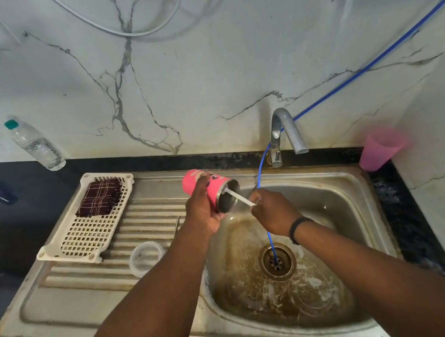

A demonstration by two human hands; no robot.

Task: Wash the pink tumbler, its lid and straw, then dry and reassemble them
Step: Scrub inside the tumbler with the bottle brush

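The left hand (203, 213) is wrapped around the pink tumbler (209, 188), tipped on its side over the edge of the sink (362, 206), and the right hand (270, 210) pinches the white straw (238, 198), whose other end pokes into the tumbler's mouth. The clear lid (145, 258) lies on the ribbed draining board beside the sink. If the wet straw slips from those fingers, I think it could drop toward the open drain (277, 262).

A blue hose (262, 174) hangs through the frame's centre into the sink (338, 238). At left, a basket (83, 237) and lid (145, 259) occupy the drainboard. The lower-left drainboard lies open.
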